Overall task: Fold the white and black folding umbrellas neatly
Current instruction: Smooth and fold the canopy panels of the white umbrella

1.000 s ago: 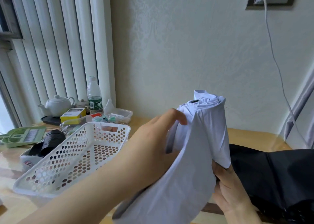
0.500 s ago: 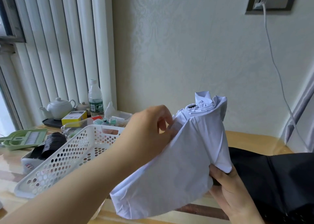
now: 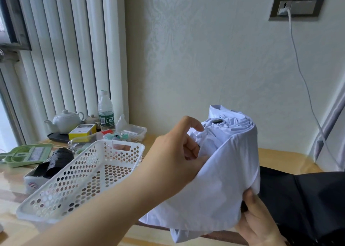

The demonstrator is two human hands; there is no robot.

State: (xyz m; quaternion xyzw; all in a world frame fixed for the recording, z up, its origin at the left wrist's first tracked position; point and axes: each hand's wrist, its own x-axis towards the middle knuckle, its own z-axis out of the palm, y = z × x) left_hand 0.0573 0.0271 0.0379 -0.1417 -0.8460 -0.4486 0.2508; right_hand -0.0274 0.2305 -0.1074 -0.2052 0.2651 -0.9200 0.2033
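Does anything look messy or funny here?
Nothing looks broken or spilled. The white umbrella is only half wrapped: loose cloth hangs below it. The left hand pinches a fold and the right hand grips it from below. The black umbrella lies unfolded on the table.

The white umbrella hides its own handle and most of the right hand; behind it, the black umbrella runs off the frame's edge.
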